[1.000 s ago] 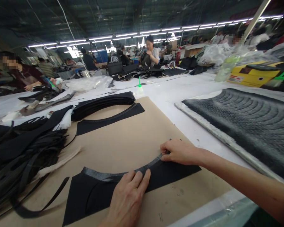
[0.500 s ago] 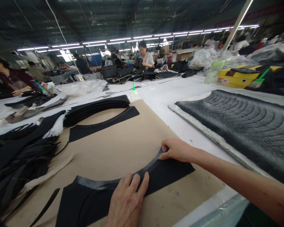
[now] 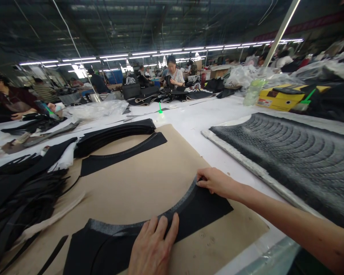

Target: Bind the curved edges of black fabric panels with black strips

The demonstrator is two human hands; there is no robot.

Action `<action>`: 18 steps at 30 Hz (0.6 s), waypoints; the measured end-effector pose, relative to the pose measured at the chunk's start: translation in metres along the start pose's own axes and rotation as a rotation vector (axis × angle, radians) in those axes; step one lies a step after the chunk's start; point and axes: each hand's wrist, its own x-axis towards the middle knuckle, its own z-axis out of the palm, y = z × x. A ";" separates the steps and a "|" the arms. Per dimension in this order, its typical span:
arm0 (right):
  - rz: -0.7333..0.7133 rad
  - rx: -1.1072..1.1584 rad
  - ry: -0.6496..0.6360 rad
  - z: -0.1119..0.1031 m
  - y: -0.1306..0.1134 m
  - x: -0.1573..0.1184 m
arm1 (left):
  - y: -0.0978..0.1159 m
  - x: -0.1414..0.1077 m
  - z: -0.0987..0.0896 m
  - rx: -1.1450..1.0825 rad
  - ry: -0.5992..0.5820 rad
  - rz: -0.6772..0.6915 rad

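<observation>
A black panel [image 3: 206,206] with a deep curved cut-out lies across a brown board [image 3: 132,183]. Its curved edge carries a greyish band [image 3: 103,228]. A thin black strip [image 3: 99,250] trails in a curve over the panel's left part and runs toward my left hand. Fingers stretched out, my left hand [image 3: 154,244] rests flat on the panel near the middle of the curve. My right hand [image 3: 213,181] pinches at the upper right end of the curved edge, its thumb and forefinger closed on what looks like the strip. The fingers hide the exact pinch point.
Behind lie a similar panel [image 3: 123,154] and a stack of black panels [image 3: 114,133]. Loose black strips [image 3: 40,206] heap at left. A grey-coated black sheet [image 3: 292,152] lies right. Beyond are a green-tipped bottle [image 3: 160,114], a yellow box [image 3: 278,100] and co-workers.
The view has shifted slightly. My right hand keeps its pinch near the curve's right end, and my left hand stays flat on the panel. The dark strip between them lies closer along the curve.
</observation>
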 end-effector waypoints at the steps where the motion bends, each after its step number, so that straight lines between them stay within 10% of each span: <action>1: -0.003 -0.010 0.012 0.000 -0.001 -0.001 | 0.000 0.000 0.001 0.003 0.008 0.000; 18: -0.016 -0.123 0.191 0.015 0.007 -0.001 | 0.001 -0.001 0.007 -0.043 0.076 0.006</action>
